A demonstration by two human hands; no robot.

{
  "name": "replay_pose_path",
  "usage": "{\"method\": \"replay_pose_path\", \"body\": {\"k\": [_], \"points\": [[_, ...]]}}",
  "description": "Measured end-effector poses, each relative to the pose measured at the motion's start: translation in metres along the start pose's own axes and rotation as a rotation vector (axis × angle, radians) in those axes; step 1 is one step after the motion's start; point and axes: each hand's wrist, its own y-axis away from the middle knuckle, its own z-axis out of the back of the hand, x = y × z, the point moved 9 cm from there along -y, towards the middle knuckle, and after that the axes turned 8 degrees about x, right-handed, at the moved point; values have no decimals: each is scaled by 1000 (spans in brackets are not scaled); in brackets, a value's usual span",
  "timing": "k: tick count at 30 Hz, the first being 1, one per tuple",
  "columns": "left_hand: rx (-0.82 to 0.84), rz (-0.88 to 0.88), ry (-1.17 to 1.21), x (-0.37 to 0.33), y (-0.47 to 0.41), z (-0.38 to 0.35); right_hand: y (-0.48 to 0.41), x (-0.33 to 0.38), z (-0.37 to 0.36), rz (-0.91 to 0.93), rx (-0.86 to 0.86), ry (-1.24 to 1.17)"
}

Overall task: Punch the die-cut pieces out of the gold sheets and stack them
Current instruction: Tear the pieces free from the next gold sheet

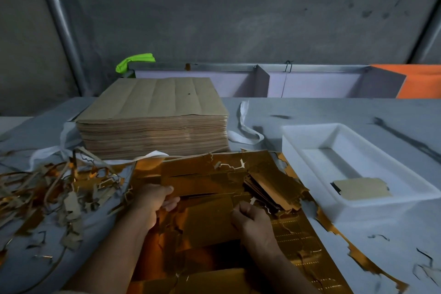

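Torn gold sheets (214, 174) cover the table in front of me. My left hand (155, 200) grips the left edge of a gold sheet, thumb on top and fingers curled under. My right hand (250, 219) pinches the right edge of a rectangular gold die-cut piece (207, 222) lying between both hands. A loose, slanting stack of punched gold pieces (269, 188) lies just beyond my right hand. A thick stack of brown-backed sheets (155, 122) stands behind the gold sheets.
A heap of gold and brown waste strips (47, 188) lies at the left. A white tray (405, 188) at the right holds one punched piece (360, 188). White straps (245, 126) trail beside the brown stack. Gold scraps reach the table's right front.
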Motion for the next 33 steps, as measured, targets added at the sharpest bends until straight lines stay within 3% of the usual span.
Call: {"method": "replay_pose_path", "body": {"k": [5,9,16,25,33], "points": [[87,-45,28,3,3,4,1,-1,11,15,-33,-274],[154,-132,101,2,6,6,0,-7,17,-80,-6,-456],[163,-295,92,2,15,9,-22,12,18,-69,-5,-393],[193,-333,169,2,16,10,-52,22,-13,-39,71,-252],[160,-354,29,1,15,7,-56,11,-20,-53,86,-199]]}}
